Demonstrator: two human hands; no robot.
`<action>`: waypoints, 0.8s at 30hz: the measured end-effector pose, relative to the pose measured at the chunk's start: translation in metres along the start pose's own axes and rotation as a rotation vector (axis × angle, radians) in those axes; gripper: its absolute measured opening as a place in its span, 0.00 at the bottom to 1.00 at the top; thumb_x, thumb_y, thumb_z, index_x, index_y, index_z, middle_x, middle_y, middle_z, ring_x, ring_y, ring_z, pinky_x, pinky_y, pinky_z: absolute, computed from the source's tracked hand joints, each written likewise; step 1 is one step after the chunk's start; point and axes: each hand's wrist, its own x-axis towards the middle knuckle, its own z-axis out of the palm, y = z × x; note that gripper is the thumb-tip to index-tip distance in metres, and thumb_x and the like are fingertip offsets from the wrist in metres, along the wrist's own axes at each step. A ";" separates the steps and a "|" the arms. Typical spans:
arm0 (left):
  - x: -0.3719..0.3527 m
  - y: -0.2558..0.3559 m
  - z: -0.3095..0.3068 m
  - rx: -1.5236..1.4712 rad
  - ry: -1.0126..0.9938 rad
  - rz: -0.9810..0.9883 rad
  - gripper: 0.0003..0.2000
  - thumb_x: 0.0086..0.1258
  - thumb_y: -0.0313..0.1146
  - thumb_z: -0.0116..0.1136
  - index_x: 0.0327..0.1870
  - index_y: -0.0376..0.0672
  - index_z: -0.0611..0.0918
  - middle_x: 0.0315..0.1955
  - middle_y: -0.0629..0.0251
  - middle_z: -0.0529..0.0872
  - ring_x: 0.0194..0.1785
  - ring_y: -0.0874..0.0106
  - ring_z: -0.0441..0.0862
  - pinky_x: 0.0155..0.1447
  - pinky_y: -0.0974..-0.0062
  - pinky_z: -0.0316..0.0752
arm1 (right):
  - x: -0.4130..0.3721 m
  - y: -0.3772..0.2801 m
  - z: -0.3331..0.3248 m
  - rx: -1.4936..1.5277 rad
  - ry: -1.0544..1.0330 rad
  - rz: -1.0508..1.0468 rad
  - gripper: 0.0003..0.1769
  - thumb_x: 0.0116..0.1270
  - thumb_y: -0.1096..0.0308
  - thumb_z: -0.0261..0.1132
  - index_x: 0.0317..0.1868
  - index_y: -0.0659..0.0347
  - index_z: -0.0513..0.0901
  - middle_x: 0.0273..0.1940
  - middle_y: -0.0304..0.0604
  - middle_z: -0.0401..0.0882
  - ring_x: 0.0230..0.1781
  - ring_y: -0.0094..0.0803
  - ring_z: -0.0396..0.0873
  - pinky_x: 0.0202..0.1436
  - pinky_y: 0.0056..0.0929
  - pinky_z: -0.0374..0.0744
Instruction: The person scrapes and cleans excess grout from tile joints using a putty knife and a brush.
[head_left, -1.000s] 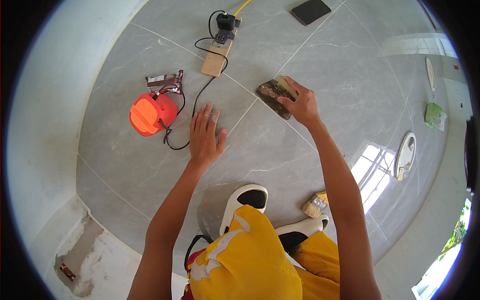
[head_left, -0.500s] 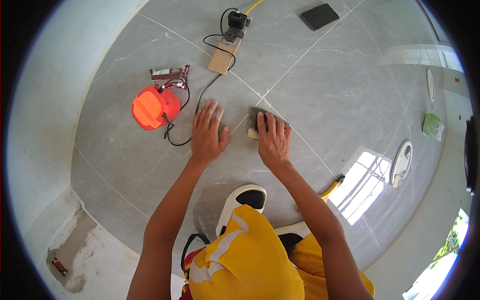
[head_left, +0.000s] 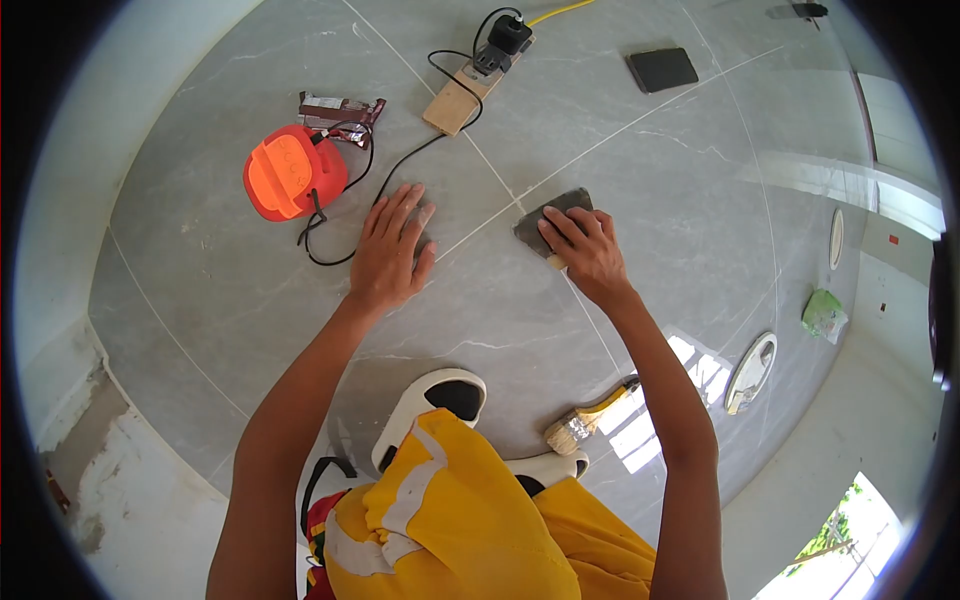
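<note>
My right hand (head_left: 590, 250) grips a dark, flat-bladed scraper (head_left: 532, 230) that has a pale edge or handle near the fingers. The blade lies against the grey floor tiles (head_left: 560, 330), just right of where the pale joint lines cross. Palm down on the tiles, my left hand (head_left: 388, 250) rests with its fingers stretched out and nothing in it. A black cable (head_left: 390, 180) runs close beside that hand. To its upper left stands a red and orange device (head_left: 283, 172) with a cable plugged into it.
Beyond the hands are a power strip on a wooden board (head_left: 455, 105), a brown wrapper (head_left: 340, 117) and a dark phone-like slab (head_left: 662, 70). A paintbrush (head_left: 575, 428) lies by my shoes (head_left: 440, 400). At right are a white-rimmed oval lid (head_left: 750, 373) and a green bag (head_left: 824, 315).
My right hand has moved right with the scraper, whose blade is now turned and more visible. My left hand stays flat on the floor. The camera view has shifted, showing more of the brush.
</note>
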 end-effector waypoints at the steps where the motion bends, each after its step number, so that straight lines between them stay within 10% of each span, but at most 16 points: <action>1: -0.001 -0.001 -0.001 0.005 0.003 -0.002 0.22 0.73 0.39 0.49 0.65 0.38 0.73 0.72 0.51 0.67 0.76 0.54 0.61 0.78 0.53 0.54 | 0.000 0.006 0.008 0.038 0.012 0.014 0.26 0.51 0.75 0.68 0.54 0.56 0.83 0.58 0.35 0.78 0.54 0.36 0.74 0.60 0.42 0.70; 24: 0.001 -0.001 0.001 -0.004 0.014 0.010 0.22 0.73 0.39 0.49 0.65 0.39 0.73 0.70 0.51 0.69 0.75 0.53 0.63 0.77 0.52 0.55 | 0.017 0.026 0.002 0.058 -0.104 0.046 0.27 0.54 0.73 0.70 0.57 0.48 0.83 0.57 0.31 0.77 0.56 0.32 0.73 0.67 0.49 0.62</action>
